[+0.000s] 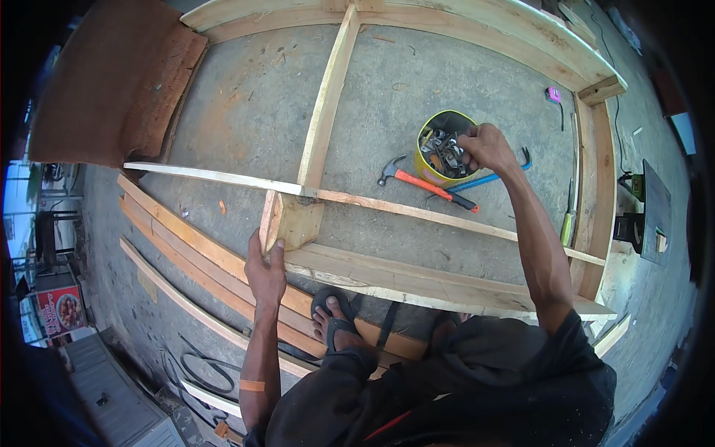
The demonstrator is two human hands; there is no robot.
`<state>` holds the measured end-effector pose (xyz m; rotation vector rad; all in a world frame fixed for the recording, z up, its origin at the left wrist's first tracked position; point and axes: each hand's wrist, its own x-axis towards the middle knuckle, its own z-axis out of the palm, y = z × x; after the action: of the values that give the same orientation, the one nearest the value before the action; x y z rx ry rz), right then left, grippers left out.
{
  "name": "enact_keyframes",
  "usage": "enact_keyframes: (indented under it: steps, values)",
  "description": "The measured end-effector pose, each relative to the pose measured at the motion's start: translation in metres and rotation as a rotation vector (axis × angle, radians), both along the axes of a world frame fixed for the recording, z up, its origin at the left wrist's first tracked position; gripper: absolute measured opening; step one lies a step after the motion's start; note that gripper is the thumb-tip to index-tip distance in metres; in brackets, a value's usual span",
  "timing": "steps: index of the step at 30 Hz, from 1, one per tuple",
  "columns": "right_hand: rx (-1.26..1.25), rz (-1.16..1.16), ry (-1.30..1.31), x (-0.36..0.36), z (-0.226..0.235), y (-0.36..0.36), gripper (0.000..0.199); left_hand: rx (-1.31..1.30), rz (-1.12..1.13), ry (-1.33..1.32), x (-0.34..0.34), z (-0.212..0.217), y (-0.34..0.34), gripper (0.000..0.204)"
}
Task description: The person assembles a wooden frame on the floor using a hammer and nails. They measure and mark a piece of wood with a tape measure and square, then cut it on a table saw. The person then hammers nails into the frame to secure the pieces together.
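1. Left hand (266,277) grips the short pale wooden block (302,222) at its outer edge, thumb on one side, fingers wrapped round the other.
2. Said block sits at the L end of the long, pale near plank (417,283), btwn it & the thin wooden rail (417,210).
3. Right hand (488,147) is at the mouth of the round yellow-rimmed bucket (449,121), fingers curled together over the loose metal hardware (445,154) inside — can't tell if they hold a piece.
4. Bucket stands on the grey concrete floor (253,97), w/in the R bay of the big pale timber frame (328,112), beyond the rail.
5. Claw hammer w/ orange-red handle & black grip (421,182) lies just beside the bucket, on its near side, head to the L.
6. Blue bar w/ hooked end (491,178) lies nr the bucket too, hook off to the R.
7. Far R of the bay: small pink tape measure (553,94); closer in, slim tool w/ yellow-green handle (567,229), next to the frame's R side.
8. Upper L: big curved brown sheet (112,89). Lower L: long wooden boards (186,246) on the floor, dark looped hose (205,376) nr them.
9. Black-sandalled foot (339,322) — just this side of the near plank.
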<state>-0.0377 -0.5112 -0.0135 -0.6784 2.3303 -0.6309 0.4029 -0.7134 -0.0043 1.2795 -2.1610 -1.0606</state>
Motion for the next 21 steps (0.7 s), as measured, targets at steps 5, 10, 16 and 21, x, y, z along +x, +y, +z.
enact_keyframes:
  steps: [5,10,16,21]
  values:
    - [-0.425,-0.215,-0.334,-0.001,-0.001,0.041,0.022,-0.002,-0.009,0.011,-0.007,-0.001,0.005,0.043]
    - [-0.596,-0.248,-0.394,-0.002,0.009,0.042,0.019,-0.006,-0.003,-0.002,-0.009,0.001,0.007,0.042]
    - [-0.722,-0.182,-0.577,0.027,0.025,0.026,0.012,-0.266,0.008,-0.21,-0.001,0.003,0.006,0.046]
    - [-0.743,0.085,-0.848,0.103,0.049,0.001,0.012,-0.122,-0.113,0.085,-0.065,0.076,0.063,0.043]
